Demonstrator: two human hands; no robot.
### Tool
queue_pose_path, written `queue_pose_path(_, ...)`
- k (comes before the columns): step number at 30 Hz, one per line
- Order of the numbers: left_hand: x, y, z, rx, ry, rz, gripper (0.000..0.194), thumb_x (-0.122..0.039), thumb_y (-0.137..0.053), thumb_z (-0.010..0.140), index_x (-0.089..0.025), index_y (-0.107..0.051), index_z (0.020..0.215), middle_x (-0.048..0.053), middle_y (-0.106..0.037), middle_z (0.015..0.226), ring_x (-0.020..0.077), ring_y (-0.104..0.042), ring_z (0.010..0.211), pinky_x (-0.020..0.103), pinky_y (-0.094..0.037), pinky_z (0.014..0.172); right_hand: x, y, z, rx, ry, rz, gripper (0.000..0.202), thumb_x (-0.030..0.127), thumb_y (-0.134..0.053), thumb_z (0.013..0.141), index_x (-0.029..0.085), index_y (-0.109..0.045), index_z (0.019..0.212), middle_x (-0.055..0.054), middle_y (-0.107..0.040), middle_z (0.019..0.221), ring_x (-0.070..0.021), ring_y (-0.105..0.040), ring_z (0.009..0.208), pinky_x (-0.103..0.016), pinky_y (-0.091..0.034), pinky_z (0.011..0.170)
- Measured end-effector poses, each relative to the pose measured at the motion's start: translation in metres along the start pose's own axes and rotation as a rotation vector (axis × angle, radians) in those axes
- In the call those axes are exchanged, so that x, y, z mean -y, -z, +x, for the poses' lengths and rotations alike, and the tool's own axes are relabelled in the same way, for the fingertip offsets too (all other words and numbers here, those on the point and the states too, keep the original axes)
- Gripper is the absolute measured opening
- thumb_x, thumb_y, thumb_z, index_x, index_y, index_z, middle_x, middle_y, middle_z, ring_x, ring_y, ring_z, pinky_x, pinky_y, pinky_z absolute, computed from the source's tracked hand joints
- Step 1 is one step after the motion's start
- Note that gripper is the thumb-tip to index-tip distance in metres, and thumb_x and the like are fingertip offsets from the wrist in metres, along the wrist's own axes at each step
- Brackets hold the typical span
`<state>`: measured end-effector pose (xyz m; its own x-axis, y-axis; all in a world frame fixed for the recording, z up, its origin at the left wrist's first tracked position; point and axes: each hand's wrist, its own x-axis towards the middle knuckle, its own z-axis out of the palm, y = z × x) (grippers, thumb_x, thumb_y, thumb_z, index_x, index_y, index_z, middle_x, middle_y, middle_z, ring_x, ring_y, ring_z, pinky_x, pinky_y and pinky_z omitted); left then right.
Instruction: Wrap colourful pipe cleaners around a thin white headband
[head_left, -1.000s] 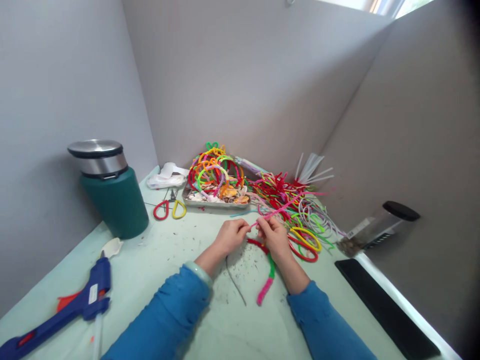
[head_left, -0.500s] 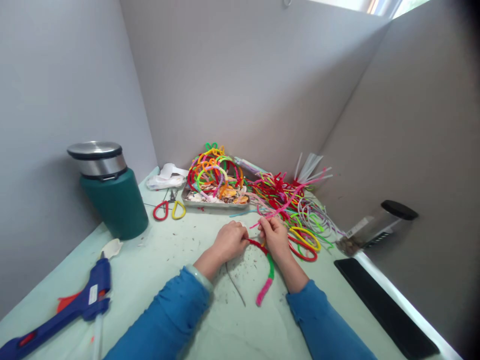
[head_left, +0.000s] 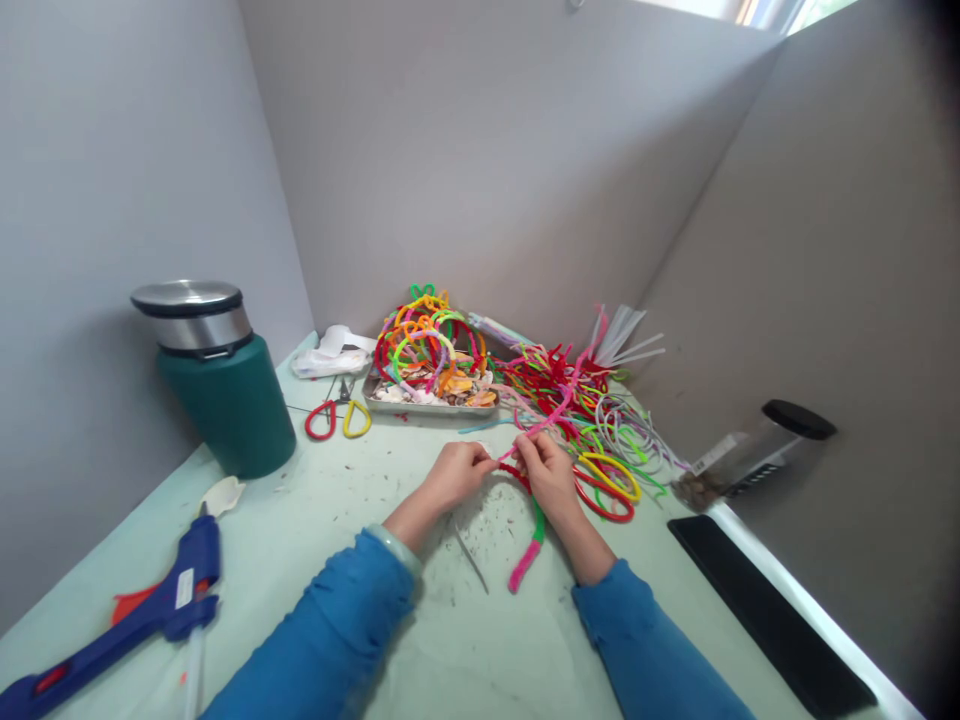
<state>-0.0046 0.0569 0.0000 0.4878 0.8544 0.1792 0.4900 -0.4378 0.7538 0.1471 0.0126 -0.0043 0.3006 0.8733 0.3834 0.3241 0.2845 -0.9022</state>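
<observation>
In the head view a curved band, wrapped in red, green and pink fuzzy pipe cleaner, hangs between my hands. A long pink pipe cleaner runs from the band's red end up to the back right. My left hand is closed at that end, its fingertips pinching the band and the pink pipe cleaner's tip. With thumb and fingers together, my right hand grips the pink pipe cleaner just beside it. Below my left hand a thin grey strip sticks out. My fingers hide the exact join.
A metal tray holds colourful pipe-cleaner loops. Loose pipe cleaners pile up beside it. Red-and-yellow-handled scissors lie left, another pair right. A blue glue gun, green flask and clear jar stand around.
The pink pipe cleaner has swung more upright, its far end farther back. The band and grey strip have shifted slightly up. My left fingertips have moved onto the pink pipe cleaner's tip.
</observation>
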Motion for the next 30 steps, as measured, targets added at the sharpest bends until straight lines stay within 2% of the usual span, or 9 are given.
queue_pose_path(3,-0.0013,0.0030,0.0010,0.044,0.052,-0.109,0.029,-0.035,-0.052,0.075,-0.015,-0.059,0.056,-0.001,-0.051,0.050,0.0108,-0.043,0.051,0.023,-0.027,0.050,0.0015,0.0021,0.0010,0.022,0.031,-0.054,0.029,0.040,-0.050,0.084,0.019,-0.050,0.064,0.004,-0.046,0.056,-0.0114,-0.041,0.053,-0.024,-0.032,0.053)
queue_pose_path(6,-0.0025,0.0052,-0.0007,0.144,0.129,-0.251,0.029,-0.038,-0.048,0.077,-0.015,-0.056,0.061,-0.005,-0.040,0.043,0.0088,-0.035,0.041,0.022,-0.024,0.045,0.0013,0.0036,0.0017,0.058,0.045,-0.077,0.030,0.040,-0.050,0.084,0.019,-0.047,0.062,0.004,-0.041,0.055,-0.0111,-0.038,0.053,-0.024,-0.030,0.052)
queue_pose_path(9,-0.0029,0.0056,-0.0023,0.211,0.171,-0.344,0.027,-0.039,-0.047,0.076,-0.015,-0.053,0.065,-0.007,-0.035,0.042,0.0075,-0.030,0.037,0.022,-0.021,0.043,0.0002,0.0038,0.0018,0.103,0.034,-0.051,0.029,0.040,-0.050,0.084,0.019,-0.046,0.064,0.005,-0.039,0.055,-0.0110,-0.037,0.053,-0.023,-0.029,0.051)
queue_pose_path(15,-0.0048,0.0055,-0.0025,0.224,0.064,-0.359,0.027,-0.037,-0.048,0.074,-0.015,-0.048,0.058,-0.006,-0.034,0.047,0.0069,-0.028,0.046,0.022,-0.021,0.047,0.0026,0.0042,0.0002,0.123,0.062,-0.057,0.029,0.038,-0.051,0.084,0.019,-0.045,0.063,0.004,-0.038,0.056,-0.0105,-0.036,0.053,-0.023,-0.029,0.051)
queue_pose_path(21,-0.0088,0.0069,-0.0041,0.239,0.063,-0.354,0.030,-0.038,-0.046,0.076,-0.015,-0.047,0.058,-0.006,-0.032,0.047,0.0076,-0.029,0.047,0.022,-0.022,0.048,0.0026,0.0039,-0.0001,0.156,0.064,-0.066,0.027,0.038,-0.052,0.083,0.018,-0.049,0.065,0.004,-0.042,0.056,-0.0108,-0.038,0.053,-0.023,-0.030,0.050)
queue_pose_path(30,-0.0088,0.0079,-0.0047,0.277,0.010,-0.379,0.023,-0.034,-0.054,0.072,-0.013,-0.058,0.064,-0.004,-0.045,0.055,0.0083,-0.035,0.052,0.021,-0.028,0.050,0.0004,0.0049,0.0005,0.143,0.056,-0.096,0.027,0.038,-0.053,0.082,0.018,-0.050,0.065,0.004,-0.042,0.055,-0.0102,-0.037,0.052,-0.023,-0.029,0.050)
